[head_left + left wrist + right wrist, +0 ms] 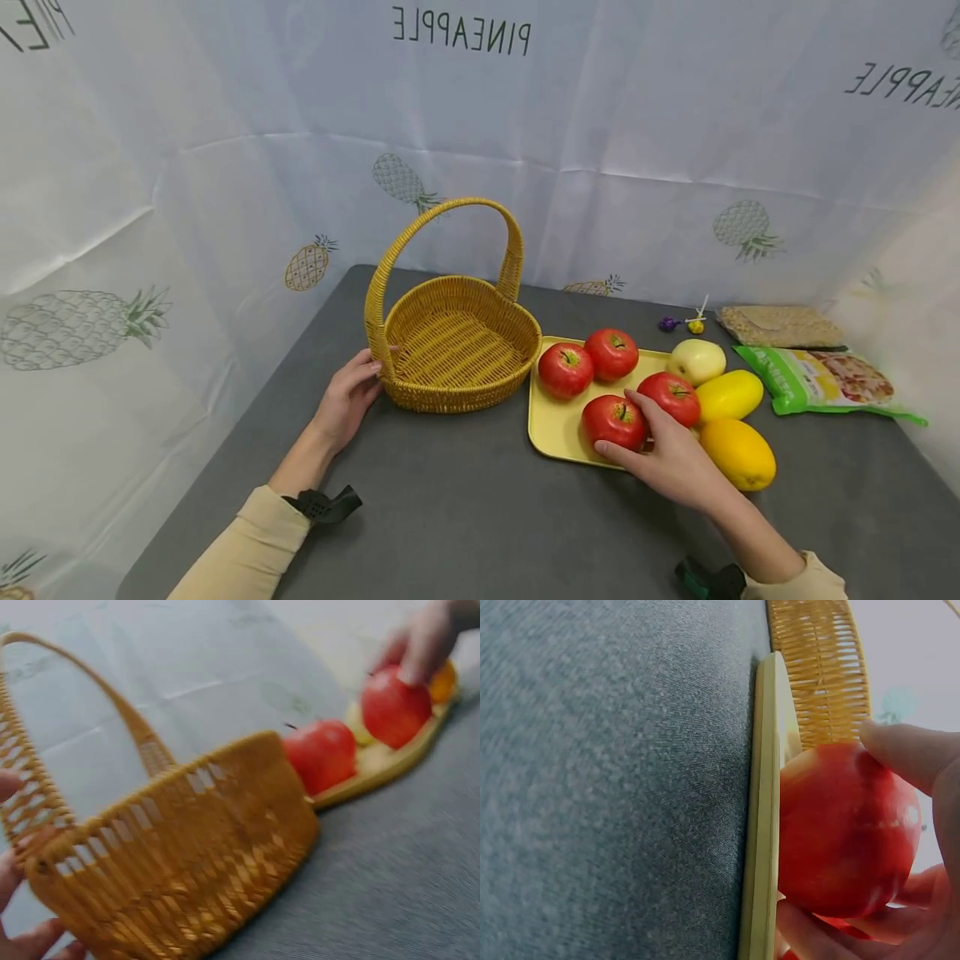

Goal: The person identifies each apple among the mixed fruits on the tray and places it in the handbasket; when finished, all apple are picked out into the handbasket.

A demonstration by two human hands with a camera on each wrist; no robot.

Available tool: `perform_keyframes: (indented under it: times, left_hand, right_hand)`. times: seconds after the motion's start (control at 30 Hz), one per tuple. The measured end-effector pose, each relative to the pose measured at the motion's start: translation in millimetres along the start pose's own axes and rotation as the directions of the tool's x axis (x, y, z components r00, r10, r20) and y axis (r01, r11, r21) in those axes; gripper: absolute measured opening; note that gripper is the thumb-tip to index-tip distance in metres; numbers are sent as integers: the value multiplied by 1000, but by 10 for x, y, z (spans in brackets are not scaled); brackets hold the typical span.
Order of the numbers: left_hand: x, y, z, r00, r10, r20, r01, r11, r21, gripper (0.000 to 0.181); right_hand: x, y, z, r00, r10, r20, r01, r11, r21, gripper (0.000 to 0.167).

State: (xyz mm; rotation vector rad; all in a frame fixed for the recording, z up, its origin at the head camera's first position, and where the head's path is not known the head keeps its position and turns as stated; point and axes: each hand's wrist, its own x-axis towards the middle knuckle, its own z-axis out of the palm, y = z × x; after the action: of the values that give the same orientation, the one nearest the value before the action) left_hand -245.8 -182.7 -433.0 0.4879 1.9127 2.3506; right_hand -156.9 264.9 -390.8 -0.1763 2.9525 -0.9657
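Observation:
My left hand (348, 404) holds the left side of a yellow wicker basket (450, 400) where its tall handle (380, 287) meets the rim. In the left wrist view, fingers (37, 939) lie against the basket's outer wall. The basket's inside shows bare weave. My right hand (667, 450) grips a red apple (611, 421), thumb on the near side and fingers round the far side. That apple is at the front of a pale yellow tray (551, 429); in the right wrist view the apple (847, 829) sits beside the tray's rim. More red apples (566, 369) lie behind it.
On the tray's right side are a pale green-yellow fruit (697, 361) and two yellow fruits (738, 454). Farther right lie a green packet (825, 382) and a tan packet (780, 325). Small purple and yellow items (669, 323) sit behind the tray. A pineapple-print curtain (637, 125) hangs behind.

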Motion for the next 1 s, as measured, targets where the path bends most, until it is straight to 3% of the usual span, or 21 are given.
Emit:
perform_keyframes:
  times: [0.1,0.2,0.3,0.53,0.73,1.0]
  left_hand:
    - [-32,10,-57,999,-39,32,41,997,-65,38]
    - [-38,11,-87,998,-50,40,53,996,-76,41]
    - [-41,15,-93,998,-56,31,58,995,-77,46]
    - [-76,17,-85,995,-99,-17,97,990,-98,34]
    - [-58,-1,-88,991,-129,-19,127,988,-87,50]
    - [-37,-62,-60,992,-121,-20,119,989,-92,45]
  right_hand:
    - [10,4,5,998,41,41,-43,998,41,101]
    - [31,14,11,997,52,63,-56,996,68,97]
    - [56,13,19,998,48,49,-51,996,68,94]
    - [94,-40,55,998,41,37,-44,997,66,87]
    - [130,-62,52,997,67,38,-71,988,138,83]
    - [165,-175,20,996,84,32,-88,972,216,85]
